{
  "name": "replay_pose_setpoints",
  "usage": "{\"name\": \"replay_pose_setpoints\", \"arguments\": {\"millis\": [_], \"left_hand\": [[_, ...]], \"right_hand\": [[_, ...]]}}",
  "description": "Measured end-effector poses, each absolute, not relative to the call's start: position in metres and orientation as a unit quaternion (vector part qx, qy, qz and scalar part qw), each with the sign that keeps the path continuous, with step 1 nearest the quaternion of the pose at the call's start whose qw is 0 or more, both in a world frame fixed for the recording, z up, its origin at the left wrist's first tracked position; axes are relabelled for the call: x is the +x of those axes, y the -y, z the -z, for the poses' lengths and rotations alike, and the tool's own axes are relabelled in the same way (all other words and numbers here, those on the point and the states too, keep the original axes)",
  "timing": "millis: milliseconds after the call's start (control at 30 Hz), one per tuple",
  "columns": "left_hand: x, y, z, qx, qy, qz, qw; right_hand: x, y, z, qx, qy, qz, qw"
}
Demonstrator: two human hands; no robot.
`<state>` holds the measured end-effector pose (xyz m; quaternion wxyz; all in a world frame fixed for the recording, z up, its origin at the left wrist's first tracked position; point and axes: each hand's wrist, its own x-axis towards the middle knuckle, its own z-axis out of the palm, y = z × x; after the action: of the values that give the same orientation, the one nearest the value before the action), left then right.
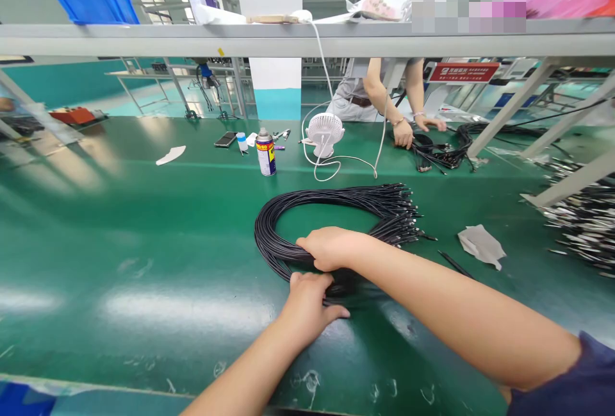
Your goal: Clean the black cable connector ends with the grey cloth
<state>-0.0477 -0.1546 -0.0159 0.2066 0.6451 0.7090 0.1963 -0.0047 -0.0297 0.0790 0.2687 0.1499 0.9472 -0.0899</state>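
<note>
Worktop (120,243) green and glossy, so little friction under anything lying on it; cable bundle (336,211) sits mid-worktop, straight ahead of the person, coiled in one flat oval loop; loop's long axis runs left-right across the view, slightly tipped down to the left; closed bend at the left, all connector ends (408,220) fanned out at the right, pointing right and a bit toward the near edge; both hands on the near run of the loop; right hand (331,248) lies palm-down on top of the strands, fingers curled over them; left hand (307,304) just behind it, thumb splayed on the worktop, fingers tucked at the bundle's near edge, cannot tell if they close round it; risks as I read it: no tie visible, so only the hands keep the coil together; ease off and the springy strands could spread or slide; loose ends may snag each other or the stray cable (454,263) beside them; paper scrap (480,246) lies near the ends, could get dragged in; co-worker's hands (416,129) across the worktop are on a separate cable pile, well apart; spray can (266,152) and small fan (325,134) stand beyond the loop, clear of it.
</note>
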Motion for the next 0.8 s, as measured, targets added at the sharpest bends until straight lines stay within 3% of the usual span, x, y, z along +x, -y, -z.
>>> {"name": "replay_pose_setpoints", "arguments": {"millis": [300,800], "left_hand": [[-0.062,0.163,0.017,0.718,-0.640,-0.152,0.227],[-0.034,0.157,-0.032,0.768,-0.596,-0.016,0.234]], "right_hand": [[-0.004,0.025,-0.072,0.160,-0.947,0.073,0.269],[0.002,0.023,-0.063,0.147,-0.950,0.097,0.257]]}}
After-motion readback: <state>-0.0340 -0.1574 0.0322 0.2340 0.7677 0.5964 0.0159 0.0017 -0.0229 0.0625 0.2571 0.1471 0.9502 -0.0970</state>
